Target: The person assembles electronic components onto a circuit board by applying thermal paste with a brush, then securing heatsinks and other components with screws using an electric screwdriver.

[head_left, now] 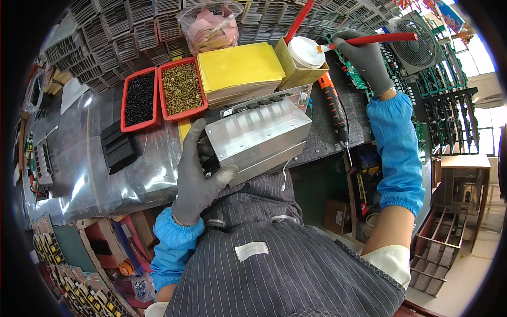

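Observation:
My left hand [198,182], in a grey glove, grips the left end of a silver metal housing [259,132], with the thumb on its near face. The housing lies tilted at the table's front edge, with dark parts and a circuit board along its far side. My right hand [364,58], also gloved, is closed round a brush with a red handle [388,38]. The brush tip reaches the rim of a white tub [306,52] with white contents. That tub sits in a yellowish box [296,74].
Red trays hold black screws [140,100] and brass screws [182,87]. Yellow sheets [240,66] lie stacked behind the housing. An orange-black electric screwdriver [334,105] lies to the right. Black blocks [116,147] sit at left; circuit boards [449,121] and a fan [414,45] stand at right.

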The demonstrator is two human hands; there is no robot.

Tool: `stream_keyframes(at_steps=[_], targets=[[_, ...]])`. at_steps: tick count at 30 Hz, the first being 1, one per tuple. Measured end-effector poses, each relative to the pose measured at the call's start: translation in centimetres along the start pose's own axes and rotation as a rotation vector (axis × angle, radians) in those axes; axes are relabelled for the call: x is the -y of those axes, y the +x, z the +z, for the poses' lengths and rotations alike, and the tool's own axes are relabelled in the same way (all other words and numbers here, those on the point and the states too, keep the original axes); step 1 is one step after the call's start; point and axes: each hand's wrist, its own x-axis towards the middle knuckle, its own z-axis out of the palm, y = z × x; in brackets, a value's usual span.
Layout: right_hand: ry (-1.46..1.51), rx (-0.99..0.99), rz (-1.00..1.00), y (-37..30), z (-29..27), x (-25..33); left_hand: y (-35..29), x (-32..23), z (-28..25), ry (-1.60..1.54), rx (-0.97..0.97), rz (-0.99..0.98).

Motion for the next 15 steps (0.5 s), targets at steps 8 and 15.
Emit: stream_keyframes(at_steps=[8, 15], targets=[[-0.041, 0.002, -0.159, -0.7, 0.2, 0.5, 0.1, 1.0, 0.1, 0.035, -0.029, 0.058], [-0.431, -0.033, -0.416, -2.7, 1.0, 1.9, 0.0, 0.4, 0.3, -0.065, -0.004, 0.008]])
